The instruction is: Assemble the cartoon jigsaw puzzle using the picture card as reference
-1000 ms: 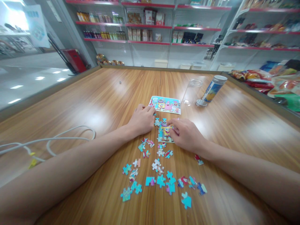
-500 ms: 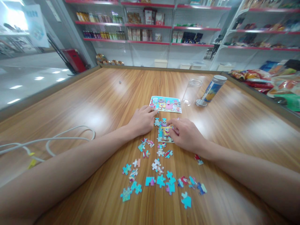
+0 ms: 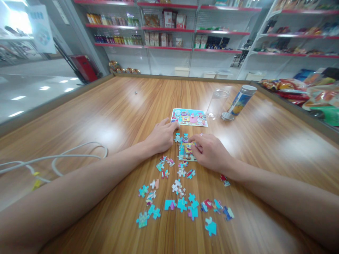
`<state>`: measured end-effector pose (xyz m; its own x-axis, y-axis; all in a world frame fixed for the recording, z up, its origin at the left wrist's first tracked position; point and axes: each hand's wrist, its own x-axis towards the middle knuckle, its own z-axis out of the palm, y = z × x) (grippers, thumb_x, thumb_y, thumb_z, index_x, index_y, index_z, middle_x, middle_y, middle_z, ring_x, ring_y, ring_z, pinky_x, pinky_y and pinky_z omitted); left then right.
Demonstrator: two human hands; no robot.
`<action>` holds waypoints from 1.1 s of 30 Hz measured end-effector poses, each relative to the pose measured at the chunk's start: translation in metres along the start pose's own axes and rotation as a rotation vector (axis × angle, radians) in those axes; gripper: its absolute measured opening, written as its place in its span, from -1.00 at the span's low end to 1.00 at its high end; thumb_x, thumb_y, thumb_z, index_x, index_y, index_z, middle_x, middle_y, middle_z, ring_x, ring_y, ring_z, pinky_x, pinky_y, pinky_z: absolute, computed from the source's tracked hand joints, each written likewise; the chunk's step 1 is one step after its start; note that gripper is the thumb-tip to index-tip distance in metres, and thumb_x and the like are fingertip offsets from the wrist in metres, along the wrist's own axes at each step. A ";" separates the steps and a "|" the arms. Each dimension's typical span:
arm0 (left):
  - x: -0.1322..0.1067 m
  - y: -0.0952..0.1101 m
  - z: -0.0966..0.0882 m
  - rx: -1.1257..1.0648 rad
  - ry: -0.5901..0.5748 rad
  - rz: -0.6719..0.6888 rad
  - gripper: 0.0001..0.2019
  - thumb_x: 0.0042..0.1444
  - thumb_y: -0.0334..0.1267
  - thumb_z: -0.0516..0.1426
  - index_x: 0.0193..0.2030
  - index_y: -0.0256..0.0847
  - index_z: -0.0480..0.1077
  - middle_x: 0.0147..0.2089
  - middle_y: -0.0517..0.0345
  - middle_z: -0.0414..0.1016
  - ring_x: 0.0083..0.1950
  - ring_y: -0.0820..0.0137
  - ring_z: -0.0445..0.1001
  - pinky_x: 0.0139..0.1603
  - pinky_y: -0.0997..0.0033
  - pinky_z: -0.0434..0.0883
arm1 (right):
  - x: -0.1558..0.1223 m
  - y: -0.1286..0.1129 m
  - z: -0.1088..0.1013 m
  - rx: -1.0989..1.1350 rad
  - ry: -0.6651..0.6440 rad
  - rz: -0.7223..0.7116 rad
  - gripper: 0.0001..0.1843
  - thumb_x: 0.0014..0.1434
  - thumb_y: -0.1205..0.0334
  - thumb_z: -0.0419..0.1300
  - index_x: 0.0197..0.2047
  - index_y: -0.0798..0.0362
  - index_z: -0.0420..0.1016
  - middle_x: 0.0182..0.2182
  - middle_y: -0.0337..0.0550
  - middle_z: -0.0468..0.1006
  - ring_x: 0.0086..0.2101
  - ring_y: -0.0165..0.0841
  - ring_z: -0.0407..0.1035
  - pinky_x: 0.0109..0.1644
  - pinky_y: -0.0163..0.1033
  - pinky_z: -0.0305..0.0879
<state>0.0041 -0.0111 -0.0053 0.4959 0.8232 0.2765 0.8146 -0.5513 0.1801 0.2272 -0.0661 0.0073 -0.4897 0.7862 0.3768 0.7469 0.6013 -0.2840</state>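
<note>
My left hand [image 3: 162,135] is open, palm down on the wood, its fingertips at the lower left corner of the picture card [image 3: 194,119]. The card shows cartoon figures on blue. Below it lies a joined section of jigsaw puzzle [image 3: 186,155] with a yellow cartoon face. My right hand [image 3: 210,150] rests on that section's right side, fingers curled in; whatever they pinch is hidden. A puzzle piece [image 3: 177,138] sits at the section's upper left. Nearer to me are several loose pieces, among them a blue piece [image 3: 182,204] and a lone blue piece [image 3: 210,226].
A clear plastic cylinder [image 3: 217,104] and a blue canister [image 3: 242,100] stand at the back right, a round metal lid [image 3: 227,116] beside them. White cable [image 3: 79,156] loops across the left. Snack bags [image 3: 288,91] lie past the right edge; stocked shelves [image 3: 166,30] are behind.
The picture card has slid slightly to the right, and my left hand's fingers have spread a little more at its corner. My right hand stays on the puzzle section.
</note>
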 end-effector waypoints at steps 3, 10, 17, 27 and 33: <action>0.000 -0.001 0.001 0.007 0.000 0.015 -0.55 0.22 -0.47 -0.08 0.18 -0.17 0.38 0.25 0.08 0.47 0.36 0.14 0.26 0.41 -0.08 0.19 | 0.000 0.000 -0.001 -0.006 -0.005 0.001 -0.79 0.23 0.32 0.11 -0.12 0.11 0.53 -0.52 -0.21 0.39 -0.42 -0.32 0.30 -0.20 -0.20 0.19; 0.001 -0.005 0.007 0.015 0.046 0.048 -0.56 0.28 -0.39 -0.06 0.24 -0.22 0.40 0.33 0.04 0.39 0.34 0.17 0.28 0.44 -0.03 0.14 | 0.000 0.000 0.000 -0.011 -0.008 0.003 -0.79 0.24 0.32 0.11 -0.13 0.11 0.54 -0.51 -0.21 0.40 -0.42 -0.32 0.31 -0.19 -0.20 0.18; 0.001 -0.002 0.000 -0.032 0.133 0.024 -0.65 0.31 -0.22 0.04 0.18 -0.24 0.41 0.12 0.03 0.54 0.16 0.18 0.39 0.30 0.12 0.27 | 0.000 0.000 0.000 -0.009 0.001 -0.004 -0.80 0.23 0.32 0.12 -0.14 0.12 0.53 -0.53 -0.22 0.39 -0.44 -0.34 0.29 -0.20 -0.21 0.17; 0.001 -0.003 -0.001 -0.003 0.127 -0.037 -0.65 0.34 -0.16 0.02 0.08 -0.25 0.53 0.07 -0.04 0.48 0.11 0.14 0.36 0.25 0.10 0.30 | 0.000 0.001 0.000 -0.013 0.005 -0.006 -0.77 0.24 0.31 0.13 -0.11 0.12 0.57 -0.51 -0.20 0.43 -0.43 -0.33 0.31 -0.19 -0.19 0.18; 0.001 -0.003 -0.001 -0.025 0.133 -0.058 -0.68 0.33 -0.14 0.06 0.02 -0.20 0.56 0.02 -0.01 0.48 0.10 0.15 0.35 0.24 0.10 0.31 | -0.001 0.002 0.001 0.020 -0.048 -0.076 -0.68 0.30 0.30 0.10 0.04 0.05 0.60 -0.41 -0.13 0.58 -0.37 -0.32 0.37 -0.14 -0.17 0.19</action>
<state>0.0017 -0.0091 -0.0043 0.4028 0.8294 0.3870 0.8323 -0.5079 0.2222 0.2285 -0.0657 0.0058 -0.5661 0.7436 0.3557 0.6976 0.6621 -0.2738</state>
